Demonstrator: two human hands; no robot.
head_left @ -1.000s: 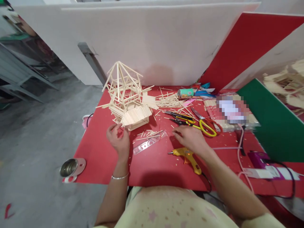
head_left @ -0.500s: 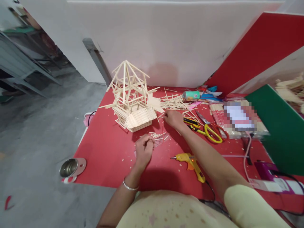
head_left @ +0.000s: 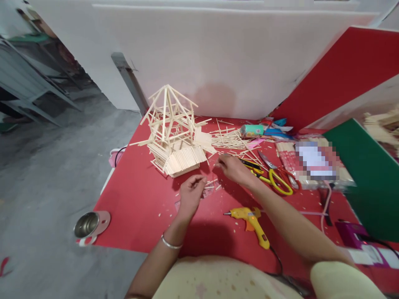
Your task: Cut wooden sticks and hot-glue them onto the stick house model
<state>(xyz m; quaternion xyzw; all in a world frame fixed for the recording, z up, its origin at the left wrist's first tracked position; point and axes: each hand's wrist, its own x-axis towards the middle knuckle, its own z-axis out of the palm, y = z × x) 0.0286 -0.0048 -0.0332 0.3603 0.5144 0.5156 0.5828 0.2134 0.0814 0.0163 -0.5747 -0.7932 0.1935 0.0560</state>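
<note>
A model of thin wooden sticks (head_left: 185,160) stands on the red table, with an open peaked frame on top and slatted roof panels lower down. In front of it, my left hand (head_left: 190,195) is closed, thumb and fingers drawn together beside a small pile of short cut sticks (head_left: 212,185). Whatever it may hold is too small to make out. My right hand (head_left: 232,169) hovers right of the model with its fingers pinched, and their tips hide anything between them. Below that hand lies a yellow glue gun (head_left: 249,218), nozzle to the left.
Loose long sticks (head_left: 230,139) spread behind my right hand. Scissors (head_left: 276,174) and a yellow-black cutter (head_left: 252,165) lie to its right, near a green can (head_left: 252,131) and bagged sticks (head_left: 285,153). A metal cup (head_left: 93,226) sits at the table's left corner.
My right hand has drawn back slightly from the model's side panel. My left hand has shifted a little right, over the short sticks. The view has tilted slightly.
</note>
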